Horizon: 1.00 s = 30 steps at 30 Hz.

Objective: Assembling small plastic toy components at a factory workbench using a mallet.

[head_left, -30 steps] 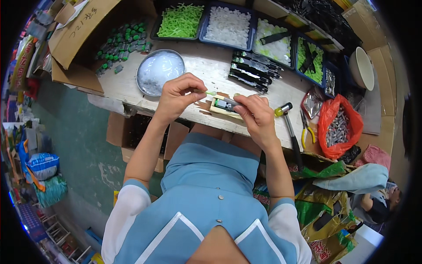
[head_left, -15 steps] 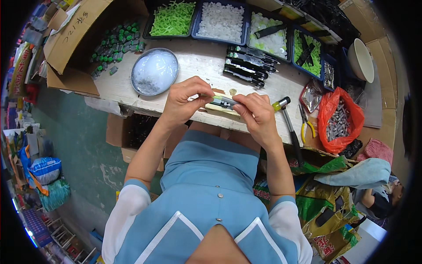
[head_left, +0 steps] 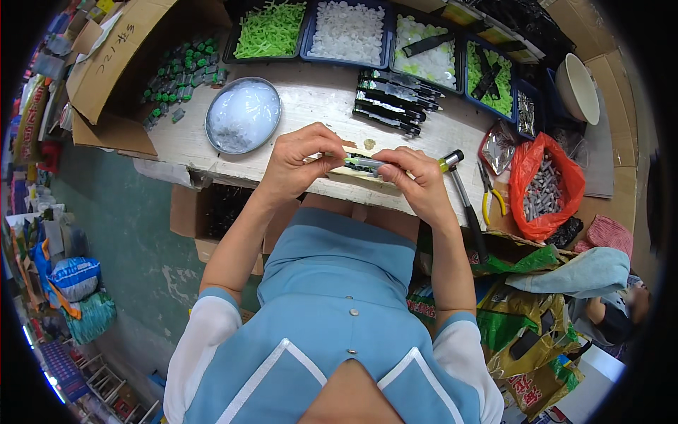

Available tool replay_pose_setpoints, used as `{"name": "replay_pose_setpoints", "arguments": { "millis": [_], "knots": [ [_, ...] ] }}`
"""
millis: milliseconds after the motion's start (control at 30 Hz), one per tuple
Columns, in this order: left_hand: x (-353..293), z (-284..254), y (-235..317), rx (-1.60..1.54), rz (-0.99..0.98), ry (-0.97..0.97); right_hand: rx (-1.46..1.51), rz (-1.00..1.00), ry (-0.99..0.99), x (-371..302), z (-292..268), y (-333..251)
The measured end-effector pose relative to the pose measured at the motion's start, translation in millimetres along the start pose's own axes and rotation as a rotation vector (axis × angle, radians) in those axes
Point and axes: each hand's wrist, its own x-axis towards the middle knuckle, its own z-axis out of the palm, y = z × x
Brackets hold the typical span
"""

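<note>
A slim piece of clear plastic with black and green parts (head_left: pixel 361 163) lies level between my hands, above the bench's near edge. My left hand (head_left: pixel 304 161) pinches its left end between thumb and fingers. At its other end my right hand (head_left: pixel 415 178) grips with thumb and forefinger, partly hiding the tip. A pale strip on the bench shows just beneath. Beyond my hands lie several black, pointed, pen-like bodies (head_left: pixel 394 104) side by side. Right of my right hand is a hammer (head_left: pixel 462 194) with a black handle and a green-and-black head.
Trays hold green strips (head_left: pixel 268 30), white caps (head_left: pixel 347 34) and mixed parts along the back. A round metal dish (head_left: pixel 242 115) and green-ended pieces (head_left: pixel 185 71) are left; yellow-handled pliers (head_left: pixel 491 194), a red bag of grey parts (head_left: pixel 542 187) and a pale bowl (head_left: pixel 579 88) right.
The green strip near my left fingertips stuck up at a slant before; now it lies in line with the held piece. My hands have stayed nearly in place. The view has shifted slightly.
</note>
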Motion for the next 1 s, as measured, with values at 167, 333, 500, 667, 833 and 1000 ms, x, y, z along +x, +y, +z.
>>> {"name": "replay_pose_setpoints", "arguments": {
  "millis": [167, 333, 500, 667, 833, 1000],
  "knots": [
    [1, 4, 3, 0.074, 0.007, -0.016, -0.262, -0.125, 0.032, -2, -2, -6],
    [-4, 15, 1, 0.13, 0.054, 0.002, 0.301, 0.293, -0.015, -9, 1, 2],
    [-6, 25, -8, 0.188, 0.123, -0.06, 0.493, 0.418, -0.072, -16, -2, 12],
    [-4, 23, -16, 0.427, 0.087, -0.064, 0.531, 0.522, -0.008, -27, -15, 26],
    [-12, 41, -39, 0.49, 0.006, -0.009, 0.479, 0.594, 0.044, -32, -21, 40],
    [-11, 55, -44, 0.561, -0.05, 0.041, 0.45, 0.572, 0.07, -30, -22, 41]
  ]
}}
